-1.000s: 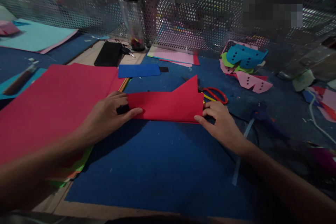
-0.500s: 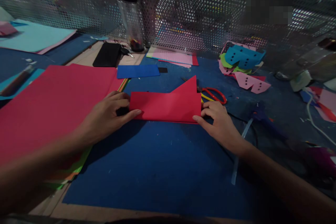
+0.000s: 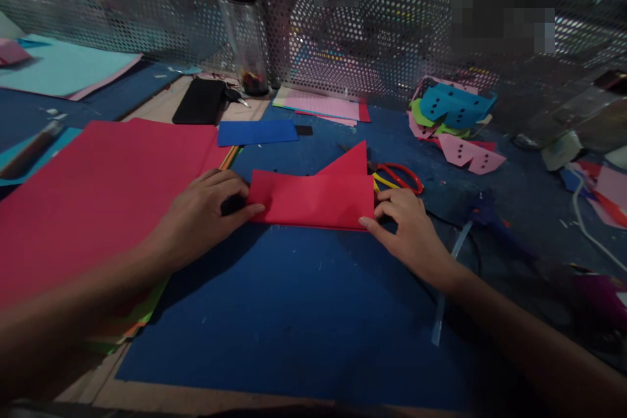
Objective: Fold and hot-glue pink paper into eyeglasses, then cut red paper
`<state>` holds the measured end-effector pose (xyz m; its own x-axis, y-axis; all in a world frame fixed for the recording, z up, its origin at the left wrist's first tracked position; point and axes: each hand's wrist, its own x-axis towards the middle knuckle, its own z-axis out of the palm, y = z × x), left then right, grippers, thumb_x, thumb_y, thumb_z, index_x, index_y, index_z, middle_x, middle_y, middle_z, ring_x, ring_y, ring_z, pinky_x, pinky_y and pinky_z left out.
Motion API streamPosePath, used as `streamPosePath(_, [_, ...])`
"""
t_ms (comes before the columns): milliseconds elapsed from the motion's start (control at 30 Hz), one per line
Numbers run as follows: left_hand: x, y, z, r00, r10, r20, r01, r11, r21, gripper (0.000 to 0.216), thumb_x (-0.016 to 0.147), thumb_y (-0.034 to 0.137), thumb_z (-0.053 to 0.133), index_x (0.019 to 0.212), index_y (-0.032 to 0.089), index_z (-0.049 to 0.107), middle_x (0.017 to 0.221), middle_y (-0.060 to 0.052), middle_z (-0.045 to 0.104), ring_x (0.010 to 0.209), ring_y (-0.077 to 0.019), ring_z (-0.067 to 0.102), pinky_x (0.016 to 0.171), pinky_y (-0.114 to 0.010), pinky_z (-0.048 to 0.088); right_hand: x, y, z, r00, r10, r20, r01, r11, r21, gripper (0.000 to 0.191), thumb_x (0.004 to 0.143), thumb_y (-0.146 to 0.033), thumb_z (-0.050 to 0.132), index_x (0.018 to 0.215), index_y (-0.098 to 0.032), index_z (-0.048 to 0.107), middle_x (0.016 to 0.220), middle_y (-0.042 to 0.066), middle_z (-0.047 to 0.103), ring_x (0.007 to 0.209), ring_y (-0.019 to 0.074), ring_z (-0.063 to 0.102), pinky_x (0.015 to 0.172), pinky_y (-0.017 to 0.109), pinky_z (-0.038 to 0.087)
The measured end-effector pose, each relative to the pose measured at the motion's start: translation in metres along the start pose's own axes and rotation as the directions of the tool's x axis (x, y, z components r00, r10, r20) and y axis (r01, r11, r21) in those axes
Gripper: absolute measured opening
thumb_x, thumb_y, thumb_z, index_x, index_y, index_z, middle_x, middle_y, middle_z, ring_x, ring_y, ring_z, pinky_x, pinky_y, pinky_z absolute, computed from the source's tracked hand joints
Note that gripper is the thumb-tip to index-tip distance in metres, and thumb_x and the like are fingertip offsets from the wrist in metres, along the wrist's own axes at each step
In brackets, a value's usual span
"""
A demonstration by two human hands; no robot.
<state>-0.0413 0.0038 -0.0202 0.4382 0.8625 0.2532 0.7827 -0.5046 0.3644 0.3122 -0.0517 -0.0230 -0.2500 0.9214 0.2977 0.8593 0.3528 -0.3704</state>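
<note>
A folded red sheet of paper (image 3: 313,201) lies across the blue work surface (image 3: 304,313), its long fold towards me. My left hand (image 3: 215,209) pinches its left end, thumb on top and fingers curled behind. At the right end, my right hand (image 3: 401,222) grips the lower corner the same way. Behind the fold a pointed red flap (image 3: 350,160) sticks up. Scissors (image 3: 399,177) with red and yellow handles lie just behind the right end, partly covered by the paper.
Large red sheets (image 3: 112,196) are stacked at left. Behind stand a clear bottle (image 3: 247,39) and a perforated metal screen (image 3: 323,19). A black wallet-like object (image 3: 200,102), a blue strip (image 3: 258,133), dotted paper cut-outs (image 3: 458,108) and a glue gun (image 3: 494,219) with a glue stick lie around.
The left end of the folded red paper has shifted slightly right and its upper left corner leans in more. Both hands keep nearly the same places and grips.
</note>
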Motion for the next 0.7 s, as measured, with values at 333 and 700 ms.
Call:
streamPosePath(333, [-0.004, 0.009, 0.002, 0.993, -0.096, -0.073, 0.096, 0.995, -0.006, 0.048, 0.096, 0.045, 0.060, 0.137, 0.025, 0.047, 0.132, -0.012, 0.060, 0.119, -0.0315, 0.062, 0.096, -0.047, 0.053, 0.000, 0.000, 0.000, 1.000, -0.013, -0.001, 0.013, 1.000, -0.002, 0.023, 0.092, -0.037, 0.070, 0.077, -0.021, 0.061, 0.107, 0.007, 0.067, 0.113, 0.0293, 0.058, 0.095, 0.047, 0.042])
streamPosePath(700, [-0.014, 0.026, -0.010, 0.892, 0.412, -0.185, -0.380, 0.906, 0.187, 0.055, 0.094, 0.011, 0.064, 0.142, 0.032, 0.048, 0.150, -0.005, 0.054, 0.146, -0.0303, 0.042, 0.118, -0.053, 0.038, 0.001, -0.002, -0.002, 1.000, 0.008, 0.016, -0.008, 1.000, 0.008, 0.025, 0.093, -0.038, 0.069, 0.076, -0.022, 0.060, 0.105, 0.006, 0.067, 0.113, 0.0287, 0.058, 0.096, 0.047, 0.041])
